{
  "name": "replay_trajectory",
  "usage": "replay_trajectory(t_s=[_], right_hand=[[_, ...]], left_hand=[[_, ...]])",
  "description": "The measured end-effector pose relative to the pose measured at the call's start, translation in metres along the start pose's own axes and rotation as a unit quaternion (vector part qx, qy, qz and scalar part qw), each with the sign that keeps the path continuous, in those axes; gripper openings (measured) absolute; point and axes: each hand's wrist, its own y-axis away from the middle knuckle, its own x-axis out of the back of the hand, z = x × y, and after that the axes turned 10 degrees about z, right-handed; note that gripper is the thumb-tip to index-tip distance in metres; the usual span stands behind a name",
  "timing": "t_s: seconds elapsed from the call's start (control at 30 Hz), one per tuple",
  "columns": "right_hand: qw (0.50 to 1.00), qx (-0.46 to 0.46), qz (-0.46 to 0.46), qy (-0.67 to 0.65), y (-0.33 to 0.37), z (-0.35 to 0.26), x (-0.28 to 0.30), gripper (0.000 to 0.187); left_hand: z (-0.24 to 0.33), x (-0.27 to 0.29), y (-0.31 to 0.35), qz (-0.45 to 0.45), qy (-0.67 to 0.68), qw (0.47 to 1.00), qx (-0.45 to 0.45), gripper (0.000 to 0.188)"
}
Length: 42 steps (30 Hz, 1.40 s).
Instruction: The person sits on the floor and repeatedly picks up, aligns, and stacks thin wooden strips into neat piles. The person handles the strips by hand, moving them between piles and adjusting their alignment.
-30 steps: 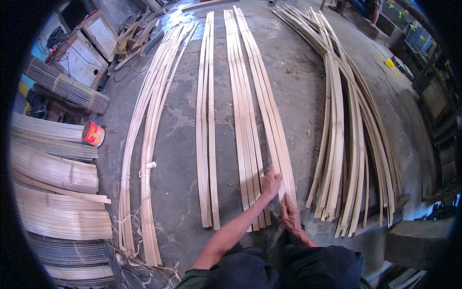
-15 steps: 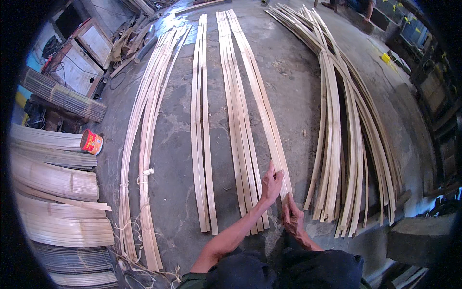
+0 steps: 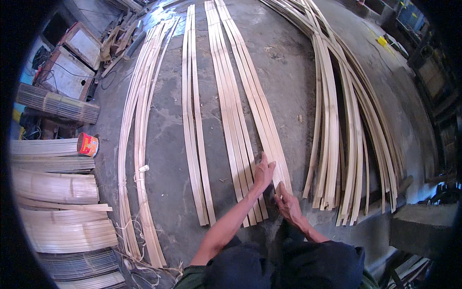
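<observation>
A long group of pale bamboo strips (image 3: 255,103) runs away from me across the floor, side by side. My left hand (image 3: 264,173) is closed at the group's left edge, its fingertips partly hidden. Closer to me, my right hand (image 3: 289,204) pinches the near ends, thumb and fingers together. Just left of these lies another group of flat strips (image 3: 226,91), passing under my left forearm. A narrower pair of strips (image 3: 190,111) is further left.
Two tied strip bundles (image 3: 139,120) lie at the left, with loose ties near their ends. A large crossing strip pile (image 3: 332,120) fills the right. Stacked slat panels (image 3: 57,185), a red tub (image 3: 88,144) and a rolled slat mat (image 3: 57,103) line the left side.
The view has shifted slightly. The strips under my hands now spread wider near me, with more strips showing. My right hand has moved from their right side toward the left part of their near ends.
</observation>
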Motion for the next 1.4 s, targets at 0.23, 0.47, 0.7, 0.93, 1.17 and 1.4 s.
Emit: replay_trajectory(t_s=[0.23,0.47,0.7,0.93,1.17,1.4], right_hand=[[0.988,-0.025,-0.079,0.127,-0.005,0.006,0.000,0.059],[0.960,-0.060,-0.141,0.236,-0.015,-0.016,0.019,0.059],[0.975,0.017,-0.098,0.200,-0.034,-0.028,0.040,0.054],[0.965,0.127,-0.036,0.225,-0.039,0.009,-0.005,0.058],[0.962,0.109,-0.065,0.243,-0.033,0.012,-0.015,0.059],[0.960,0.087,-0.073,0.256,-0.035,0.005,-0.017,0.059]], left_hand=[[0.027,0.003,-0.002,-0.067,-0.145,0.987,0.022,0.081],[0.043,0.008,-0.004,-0.107,-0.168,0.979,0.043,0.084],[0.020,0.030,-0.020,-0.065,-0.173,0.982,-0.042,0.080],[0.023,0.023,-0.082,0.129,-0.284,0.927,-0.207,0.072],[-0.002,0.007,-0.100,-0.010,-0.242,0.946,-0.217,0.076],[0.001,0.005,-0.121,-0.025,-0.177,0.941,-0.288,0.073]])
